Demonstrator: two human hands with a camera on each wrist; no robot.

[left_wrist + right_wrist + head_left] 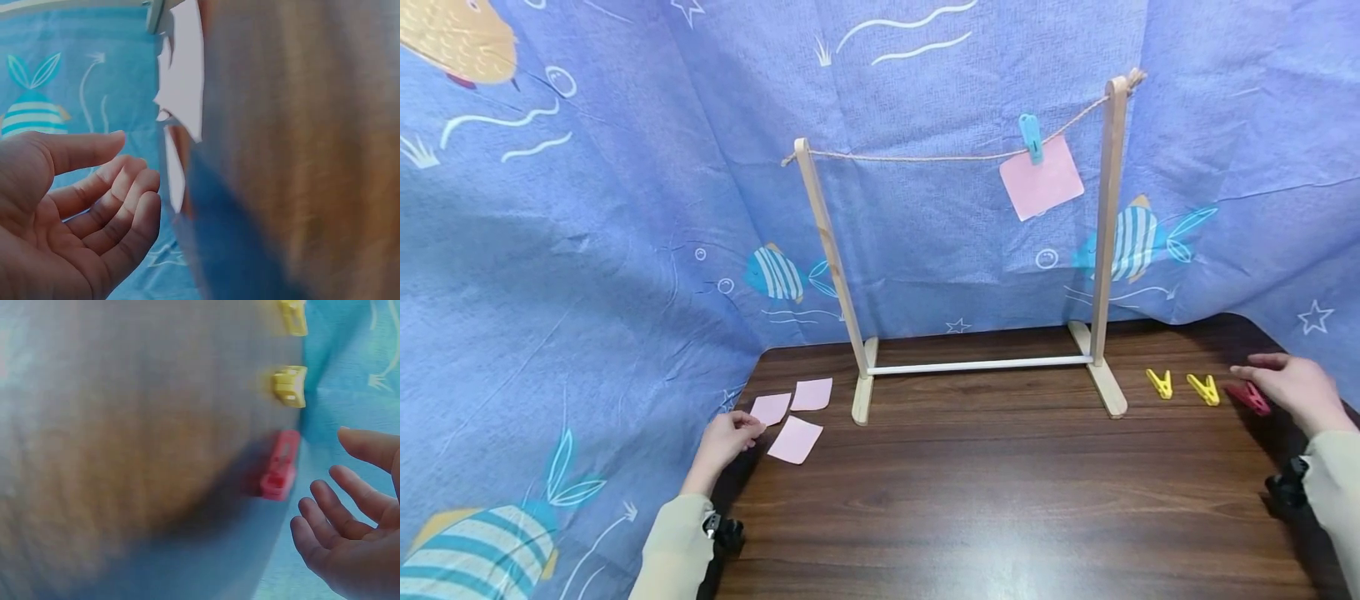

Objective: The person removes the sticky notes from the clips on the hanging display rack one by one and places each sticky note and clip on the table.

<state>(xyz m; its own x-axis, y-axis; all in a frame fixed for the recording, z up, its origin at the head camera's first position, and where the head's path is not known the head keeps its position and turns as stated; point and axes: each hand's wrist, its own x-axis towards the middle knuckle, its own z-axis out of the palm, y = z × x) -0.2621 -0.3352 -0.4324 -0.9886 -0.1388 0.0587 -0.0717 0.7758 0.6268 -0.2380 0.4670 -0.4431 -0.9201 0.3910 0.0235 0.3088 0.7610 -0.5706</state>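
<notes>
Three pink paper squares lie at the table's left: one by the fingertips (772,408), another behind (812,394) and one in front (795,440). My left hand (721,442) hovers beside them, its fingers loosely curved, and the left wrist view shows nothing between thumb and fingers. Across the table, my right hand (1298,390) is over a red clothespin (1252,399), fingers relaxed and apart from it in the right wrist view. To that clothespin's left sit two yellow clothespins, a nearer one (1205,390) and a farther one (1161,383).
A wooden stand with a left post (831,250) and a right post (1107,233) carries a string (917,157). From it hangs a pink paper square (1043,181), held by a blue clothespin (1031,137). A fish-patterned cloth (925,267) hangs behind the brown table (985,483).
</notes>
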